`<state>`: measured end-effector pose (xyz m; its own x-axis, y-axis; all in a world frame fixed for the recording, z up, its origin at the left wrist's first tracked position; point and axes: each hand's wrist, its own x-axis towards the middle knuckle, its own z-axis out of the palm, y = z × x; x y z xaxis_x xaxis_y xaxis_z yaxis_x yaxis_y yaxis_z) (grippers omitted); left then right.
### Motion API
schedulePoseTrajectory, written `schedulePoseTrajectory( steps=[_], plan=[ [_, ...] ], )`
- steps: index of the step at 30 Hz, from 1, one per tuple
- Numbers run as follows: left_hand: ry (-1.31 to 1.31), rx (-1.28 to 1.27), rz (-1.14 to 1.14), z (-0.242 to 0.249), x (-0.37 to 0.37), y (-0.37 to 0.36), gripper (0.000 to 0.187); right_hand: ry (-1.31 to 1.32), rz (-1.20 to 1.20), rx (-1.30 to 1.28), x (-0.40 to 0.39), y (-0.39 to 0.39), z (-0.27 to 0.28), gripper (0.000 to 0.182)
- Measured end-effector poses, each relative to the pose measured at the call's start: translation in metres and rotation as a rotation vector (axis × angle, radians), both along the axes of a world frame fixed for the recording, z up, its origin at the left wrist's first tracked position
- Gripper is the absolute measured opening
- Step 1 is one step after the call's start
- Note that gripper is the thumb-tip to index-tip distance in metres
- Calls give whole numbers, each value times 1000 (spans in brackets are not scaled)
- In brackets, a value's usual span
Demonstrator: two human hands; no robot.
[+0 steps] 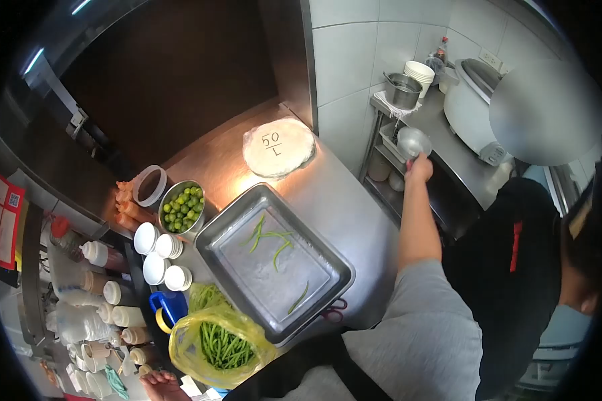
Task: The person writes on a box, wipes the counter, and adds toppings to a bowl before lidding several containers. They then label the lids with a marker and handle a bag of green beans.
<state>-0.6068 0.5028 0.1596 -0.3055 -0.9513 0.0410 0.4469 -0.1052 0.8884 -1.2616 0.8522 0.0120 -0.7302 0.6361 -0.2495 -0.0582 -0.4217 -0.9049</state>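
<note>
My right hand point(419, 171) reaches out over the steel shelf unit and is closed on a round metal bowl-shaped utensil point(415, 143); a bit of pink shows at the grip. At the bottom edge is my left hand point(163, 386), its fingers apart and holding nothing. Near it stands a yellow plastic bag point(184, 347) full of green beans point(226, 345). Before me, a deep steel tray point(267, 267) holds several loose green beans point(282, 254). Scissors with red handles point(334, 309) lie partly under the tray's near edge.
Left of the tray are a steel container of limes point(182, 207), white cups point(156, 269) and a blue pitcher point(170, 307). A wrapped bundle marked 50 L point(278, 147) lies behind. A person in black point(502, 281) stands close on the right, beside a large cooker point(471, 107) and a small pot point(403, 93).
</note>
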Motion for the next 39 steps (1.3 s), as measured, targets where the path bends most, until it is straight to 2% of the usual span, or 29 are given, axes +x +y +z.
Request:
schedulePoseTrajectory(
  steps=[1, 2, 3, 4, 5, 7, 8, 10, 14, 16, 17, 19, 20, 21, 22, 23, 25, 26, 30, 31, 32, 33, 34, 35, 36, 37, 38, 39],
  plan=[
    [-10, -12, 17, 0, -4, 1, 25, 130, -18, -80, -46, 6, 6, 22],
    [11, 15, 20, 0, -9, 2, 24, 121, -9, -61, -76, 4, 39, 22],
    [9, 16, 20, -1, -15, 2, 24, 135, 30, 29, -111, 5, 64, 29],
    [4, 19, 18, 0, -21, 3, 24, 16, 89, 59, -118, -1, 109, 41],
    [-1, 21, 15, 1, -27, 5, 24, 13, 114, 139, -130, -5, 140, 50],
    [6, 46, 36, 5, -37, 10, 22, 117, 61, 178, -152, -10, 186, 48],
    [-7, 37, 47, 7, -42, 13, 22, 153, 85, 234, -137, -16, 222, 46],
    [-19, 30, 58, 13, -51, 19, 21, 343, 159, 202, -150, -2, 251, 37],
    [-34, 12, 35, 13, -42, 24, 23, 739, 78, 55, -103, -6, 307, 19],
    [4, -15, -3, 10, -27, 25, 20, 853, 177, 66, -96, -2, 327, 22],
    [7, 12, 69, 9, -20, 30, 18, 884, 221, 119, -98, 3, 334, 24],
    [-63, 30, 211, 11, -7, 37, 18, 900, 344, 341, -115, 19, 347, 41],
    [-128, 33, 345, 19, -11, 48, 15, 958, 363, 372, -114, 17, 350, 40],
    [-105, 11, 278, 12, 10, 47, 11, 1017, 382, 401, -113, 16, 353, 40],
    [-69, -27, 176, 12, 25, 50, 11, 1061, 409, 482, -86, -5, 357, 34],
    [-1, -11, 192, 15, 33, 58, 15, 1108, 435, 561, -58, -26, 361, 29],
    [86, 13, 195, 17, 57, 68, 18, 1390, 568, 413, 51, -75, 366, 30],
    [154, 27, 166, 16, 71, 74, 19, 1437, 645, 388, 117, -99, 363, 18],
    [408, 126, 56, -4, 121, 79, 25, 1588, 1295, 113, 209, -127, 310, 16],
    [486, 148, 7, -10, 132, 80, 24, 1579, 1489, 13, 240, -138, 293, 18],
    [513, 118, -55, -20, 145, 81, 25, 1468, 1604, -52, 305, -152, 274, 18],
    [393, 54, -39, -24, 156, 85, 13, 1344, 1708, -124, 369, -167, 254, 18],
    [-97, -203, 63, -23, 166, 91, 11, 1211, 1794, -197, 433, -183, 235, 18],
    [-590, -451, 152, -20, 178, 95, 25, 850, 1878, -200, 494, -195, 220, 20],
    [-914, -761, 213, -19, 196, 98, 36, 779, 2105, -181, 545, -209, 211, 25],
    [-1235, -1070, 268, -19, 217, 100, 48, 495, 2359, -380, 585, -220, 195, 34],
    [-1557, -1378, 321, -20, 236, 103, 61, 203, 2507, -518, 621, -228, 178, 41],
    [-1602, -1410, 324, -21, 254, 107, 63, 106, 2591, -536, 652, -236, 159, 43]
  ],
)
